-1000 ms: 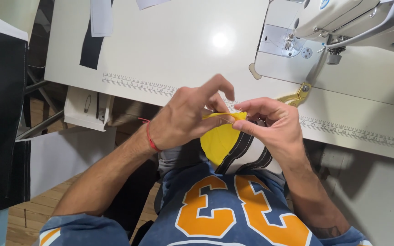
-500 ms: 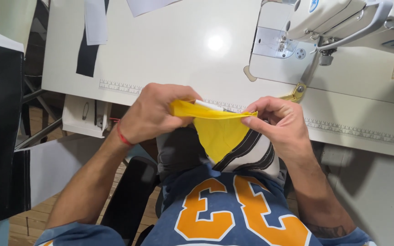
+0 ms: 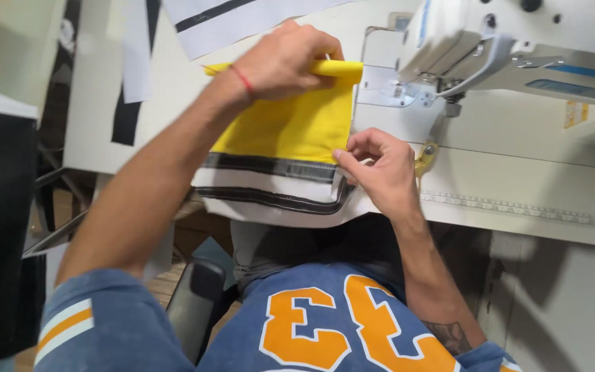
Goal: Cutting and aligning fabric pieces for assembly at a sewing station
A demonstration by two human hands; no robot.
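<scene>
On the white sewing surface (image 3: 518, 172), one yellow fabric panel with black-and-white striped trim (image 3: 290, 127) lay spread flat, just left of the single white industrial sewing machine (image 3: 490, 41). Its long axis ran from the near edge of the surface toward the far side, with the striped trim end pointing back at the person and hanging partly over the edge. The far end was rolled into a narrow yellow tube lying crosswise, its right tip touching the machine's base. The left hand (image 3: 287, 62), a red thread bracelet (image 3: 244, 79) at its wrist, rested on that rolled end with fingers curled together, clamped on the fabric. The right hand (image 3: 380, 169) sat at the panel's right edge, where yellow met the stripes, its fingers (image 3: 342, 157) pinched together on the cloth. Two loose white fabric strips with black bands (image 3: 242, 17) lay further back on the surface, well apart from the hands. No container was visible among these things.
</scene>
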